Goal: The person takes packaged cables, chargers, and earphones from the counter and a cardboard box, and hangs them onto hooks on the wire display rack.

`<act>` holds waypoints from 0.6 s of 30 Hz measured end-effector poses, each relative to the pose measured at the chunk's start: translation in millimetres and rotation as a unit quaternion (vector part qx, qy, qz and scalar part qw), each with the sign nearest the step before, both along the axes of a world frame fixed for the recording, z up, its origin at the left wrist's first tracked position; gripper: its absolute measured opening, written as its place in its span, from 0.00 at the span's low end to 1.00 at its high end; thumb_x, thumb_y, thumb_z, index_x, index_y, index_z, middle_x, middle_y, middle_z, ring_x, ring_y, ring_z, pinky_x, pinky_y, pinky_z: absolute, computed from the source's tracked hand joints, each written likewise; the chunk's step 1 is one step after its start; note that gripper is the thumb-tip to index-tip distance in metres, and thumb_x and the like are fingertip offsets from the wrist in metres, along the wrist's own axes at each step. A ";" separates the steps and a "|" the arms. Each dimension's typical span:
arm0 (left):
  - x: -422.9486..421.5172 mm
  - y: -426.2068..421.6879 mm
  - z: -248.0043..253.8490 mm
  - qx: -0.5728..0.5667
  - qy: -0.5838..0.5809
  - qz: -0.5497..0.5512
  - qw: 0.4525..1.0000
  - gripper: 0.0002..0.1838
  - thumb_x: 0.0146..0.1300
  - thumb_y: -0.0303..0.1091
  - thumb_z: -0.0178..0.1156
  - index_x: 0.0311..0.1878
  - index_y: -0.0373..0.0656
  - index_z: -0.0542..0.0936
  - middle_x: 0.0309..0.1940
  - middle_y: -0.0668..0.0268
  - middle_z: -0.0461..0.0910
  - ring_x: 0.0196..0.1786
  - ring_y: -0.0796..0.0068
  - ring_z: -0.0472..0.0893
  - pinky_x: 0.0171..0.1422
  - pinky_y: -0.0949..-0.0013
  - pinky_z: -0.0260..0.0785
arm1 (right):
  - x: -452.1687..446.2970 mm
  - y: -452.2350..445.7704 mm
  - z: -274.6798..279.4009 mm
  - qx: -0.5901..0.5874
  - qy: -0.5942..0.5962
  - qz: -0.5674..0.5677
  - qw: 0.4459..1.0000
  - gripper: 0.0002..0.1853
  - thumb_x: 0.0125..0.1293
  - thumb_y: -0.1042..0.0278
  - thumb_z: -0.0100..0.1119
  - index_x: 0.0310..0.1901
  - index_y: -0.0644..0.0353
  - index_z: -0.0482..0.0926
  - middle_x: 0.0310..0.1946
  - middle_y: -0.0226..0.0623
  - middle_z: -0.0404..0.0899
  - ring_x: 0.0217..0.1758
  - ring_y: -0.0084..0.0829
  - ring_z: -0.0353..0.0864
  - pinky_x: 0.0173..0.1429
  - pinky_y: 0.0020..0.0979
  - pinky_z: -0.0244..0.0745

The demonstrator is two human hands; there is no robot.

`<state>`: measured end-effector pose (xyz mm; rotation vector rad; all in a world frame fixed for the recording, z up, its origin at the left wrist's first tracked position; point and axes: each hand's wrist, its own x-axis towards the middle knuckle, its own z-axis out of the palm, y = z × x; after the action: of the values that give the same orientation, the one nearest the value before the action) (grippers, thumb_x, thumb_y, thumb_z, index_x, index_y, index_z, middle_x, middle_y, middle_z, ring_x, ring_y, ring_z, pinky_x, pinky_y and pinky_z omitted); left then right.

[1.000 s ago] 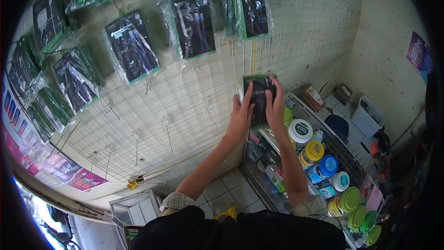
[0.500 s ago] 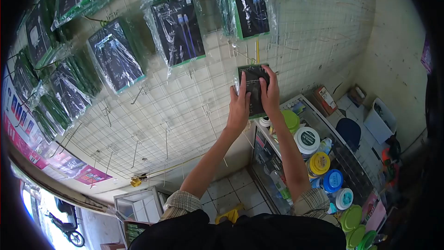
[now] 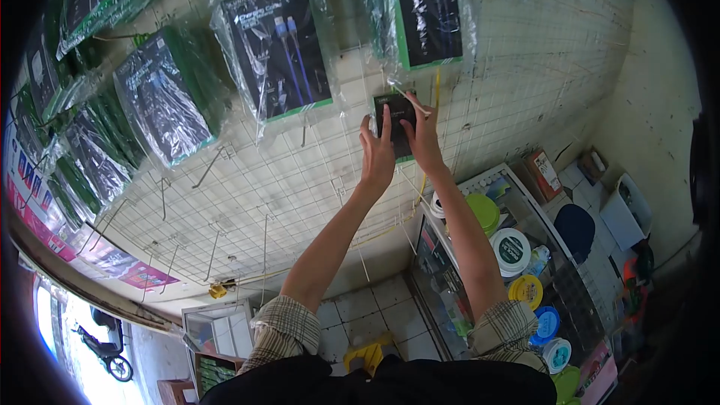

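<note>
A small black package with a green lower edge (image 3: 403, 114) is held upright close to the wire grid between my two hands. My left hand (image 3: 378, 156) grips its left side, with fingers lying over the front. At the right side, my right hand (image 3: 426, 142) holds it, thumb on the front and fingers near the top edge. A pale metal hook (image 3: 412, 100) reaches the package's top by my right fingers; whether it passes through the package I cannot tell. Just above hangs a plastic-wrapped cable package (image 3: 427, 11).
More wrapped packages, including a charging cable pack (image 3: 277, 52), hang on the wire grid (image 3: 247, 195) to the left. Bare hooks stick out lower down. At right stands a glass display case (image 3: 559, 262) carrying tubs with coloured lids (image 3: 511, 252). A yellow object (image 3: 369, 352) lies on the tiled floor.
Both hands and the package have moved closer to the grid, slightly up and left in view. My right fingers now reach the hook at the package's top. The view has shifted nearer the wall.
</note>
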<state>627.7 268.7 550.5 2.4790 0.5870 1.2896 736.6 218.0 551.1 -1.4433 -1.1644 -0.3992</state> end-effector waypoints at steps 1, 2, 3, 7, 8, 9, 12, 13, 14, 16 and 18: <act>-0.2 3.3 -0.8 -0.017 0.019 -0.003 1.000 0.45 0.49 0.13 0.51 0.69 0.57 0.49 0.60 0.40 0.47 0.59 0.35 0.58 0.58 0.51 0.63 | 0.5 1.8 -0.6 -0.004 0.009 -0.002 1.000 0.32 0.58 0.80 0.54 0.64 0.52 0.58 0.53 0.48 0.60 0.55 0.47 0.64 0.58 0.39 0.63; -0.5 5.8 -1.5 -0.034 0.037 -0.006 0.999 0.44 0.50 0.13 0.49 0.69 0.59 0.49 0.61 0.42 0.46 0.58 0.35 0.58 0.58 0.50 0.64 | 0.7 3.1 -0.9 -0.009 0.011 0.003 1.000 0.32 0.58 0.80 0.54 0.64 0.52 0.58 0.53 0.48 0.60 0.55 0.47 0.64 0.58 0.39 0.63; -0.6 8.2 -3.7 -0.025 0.036 0.000 0.999 0.44 0.50 0.13 0.47 0.69 0.60 0.50 0.61 0.43 0.47 0.56 0.35 0.61 0.56 0.51 0.66 | 0.6 4.0 -1.2 -0.001 0.001 0.016 1.000 0.34 0.57 0.80 0.55 0.65 0.52 0.56 0.55 0.49 0.58 0.58 0.48 0.62 0.60 0.40 0.61; -17.8 13.5 -2.6 -0.039 0.106 -0.048 0.992 0.42 0.50 0.17 0.56 0.69 0.49 0.51 0.59 0.45 0.50 0.50 0.49 0.70 0.55 0.58 0.68 | -5.0 -0.1 -5.9 -0.003 -0.048 0.003 0.999 0.37 0.54 0.83 0.54 0.66 0.51 0.53 0.55 0.51 0.59 0.56 0.50 0.61 0.60 0.42 0.60; -28.3 12.0 -1.9 -0.045 0.105 -0.040 0.993 0.42 0.50 0.17 0.56 0.69 0.49 0.51 0.59 0.45 0.50 0.50 0.49 0.70 0.55 0.58 0.68 | -7.1 -1.5 -6.9 -0.027 -0.063 -0.015 0.998 0.36 0.55 0.82 0.53 0.66 0.54 0.52 0.58 0.50 0.58 0.59 0.50 0.59 0.62 0.43 0.57; -40.8 8.9 -1.0 -0.048 0.084 -0.083 0.992 0.41 0.51 0.20 0.57 0.68 0.48 0.51 0.59 0.46 0.50 0.49 0.51 0.71 0.55 0.59 0.67 | -18.1 -9.0 -6.3 -0.002 -0.048 -0.033 0.998 0.34 0.57 0.79 0.52 0.65 0.57 0.53 0.59 0.49 0.57 0.60 0.50 0.57 0.63 0.43 0.55; -101.3 -18.1 10.9 -0.004 0.034 -0.137 0.990 0.34 0.56 0.26 0.58 0.66 0.44 0.56 0.57 0.54 0.59 0.51 0.56 0.72 0.55 0.61 0.68 | -69.7 -51.7 -5.2 0.038 0.002 -0.042 0.998 0.26 0.62 0.73 0.49 0.61 0.65 0.57 0.58 0.49 0.60 0.62 0.47 0.57 0.64 0.43 0.52; -131.5 -31.3 13.2 -0.045 0.046 -0.159 0.985 0.28 0.57 0.25 0.57 0.61 0.42 0.62 0.54 0.56 0.65 0.54 0.57 0.71 0.55 0.62 0.68 | -94.2 -66.5 -12.6 0.043 0.020 -0.013 0.999 0.22 0.62 0.74 0.48 0.59 0.65 0.60 0.57 0.49 0.62 0.61 0.46 0.59 0.64 0.42 0.53; -165.3 -49.7 12.5 -0.068 0.048 -0.155 0.984 0.25 0.56 0.24 0.57 0.58 0.40 0.66 0.53 0.55 0.69 0.54 0.58 0.72 0.55 0.63 0.68 | -122.2 -84.2 -21.3 0.048 0.039 0.019 0.998 0.19 0.62 0.74 0.47 0.56 0.66 0.63 0.55 0.49 0.64 0.60 0.45 0.61 0.63 0.41 0.54; -241.2 -75.4 3.8 -0.091 0.050 -0.204 0.974 0.24 0.58 0.29 0.55 0.59 0.43 0.67 0.45 0.54 0.74 0.48 0.55 0.74 0.51 0.61 0.69 | -185.4 -120.9 -44.5 0.007 0.055 0.106 0.993 0.10 0.61 0.77 0.46 0.44 0.66 0.70 0.42 0.45 0.73 0.46 0.44 0.72 0.53 0.40 0.65; -303.6 -96.6 -2.3 -0.147 0.076 -0.169 0.972 0.20 0.59 0.27 0.54 0.56 0.43 0.71 0.43 0.57 0.76 0.47 0.58 0.76 0.50 0.62 0.69 | -246.1 -146.3 -74.7 -0.028 0.009 0.241 0.970 0.04 0.60 0.79 0.48 0.37 0.64 0.72 0.34 0.44 0.73 0.40 0.42 0.73 0.46 0.35 0.68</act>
<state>324.1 172.1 548.2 2.3134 0.3389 0.8270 490.6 71.7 476.4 -1.1566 -1.4688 -0.0131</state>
